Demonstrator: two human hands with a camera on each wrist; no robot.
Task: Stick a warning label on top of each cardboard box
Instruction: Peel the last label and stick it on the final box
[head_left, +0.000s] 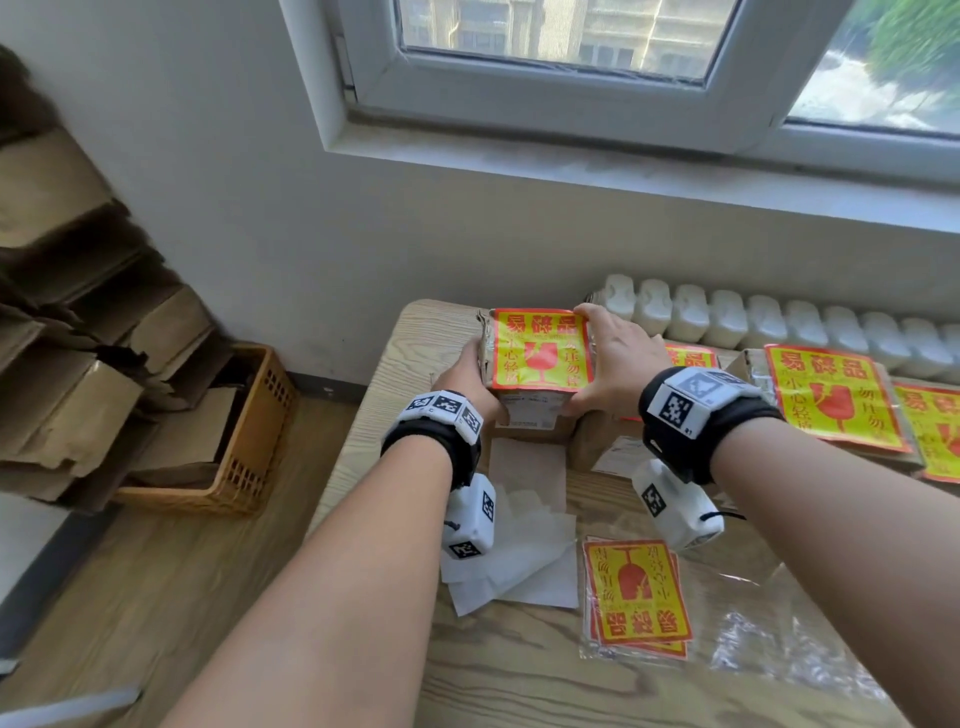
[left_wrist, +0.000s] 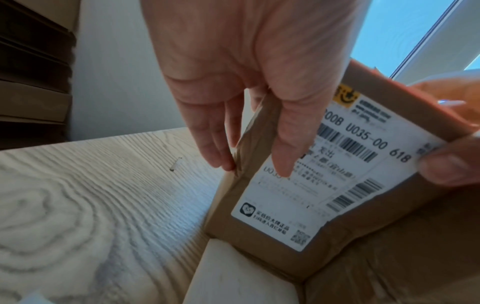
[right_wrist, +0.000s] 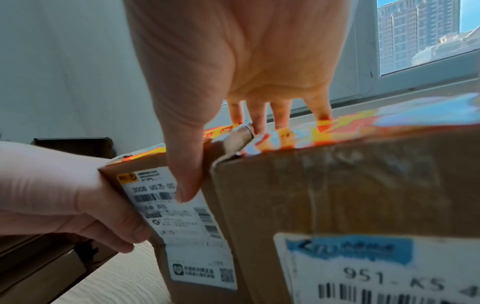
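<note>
The left hand covers the left side of the cardboard box, so its fingers are out of sight from the head view. The shipping label is blurred in both wrist views (only "U035-00 618" reads). At the right edge, the last warning label is cut off. The crate contents sit in shadow.

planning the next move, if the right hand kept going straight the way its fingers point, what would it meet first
Probably the white radiator under the window. The right hand grips the labelled cardboard box, fingers pointing past its far edge toward the wall. Depth there is unclear.
</note>
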